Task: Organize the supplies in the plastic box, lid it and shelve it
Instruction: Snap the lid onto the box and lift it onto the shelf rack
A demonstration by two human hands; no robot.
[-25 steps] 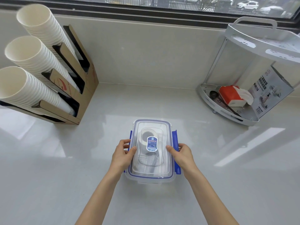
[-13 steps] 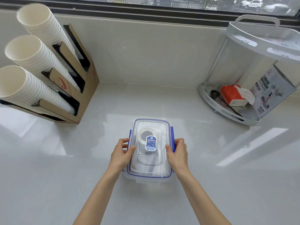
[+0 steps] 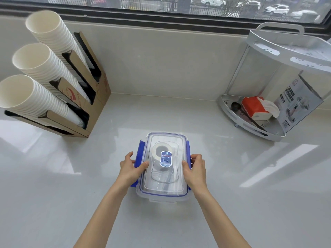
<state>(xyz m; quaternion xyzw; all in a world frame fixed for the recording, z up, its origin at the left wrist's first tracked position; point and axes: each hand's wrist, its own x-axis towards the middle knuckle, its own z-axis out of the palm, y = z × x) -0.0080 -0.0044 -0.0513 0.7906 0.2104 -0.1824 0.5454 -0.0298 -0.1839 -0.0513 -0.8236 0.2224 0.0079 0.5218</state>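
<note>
A clear plastic box (image 3: 163,197) with a blue-rimmed lid (image 3: 166,140) sits on the white counter, lid on top. A roll of tape and dark supplies show through the lid under a blue label (image 3: 166,158). My left hand (image 3: 130,169) grips the blue left side latch (image 3: 140,152), which still flares outward, thumb on the lid. My right hand (image 3: 196,169) presses the blue right latch (image 3: 187,149) down against the box side, thumb on the lid.
A cardboard holder (image 3: 86,97) with three tilted stacks of white paper cups stands at the left. A white two-tier corner shelf (image 3: 254,129) at the right holds a red tissue pack (image 3: 255,108), a dark spoon and a grey carton (image 3: 297,104). A window ledge runs behind.
My right hand has folded the right latch from flared out to flat against the box. My left hand stays on the left latch. The box has barely moved.
</note>
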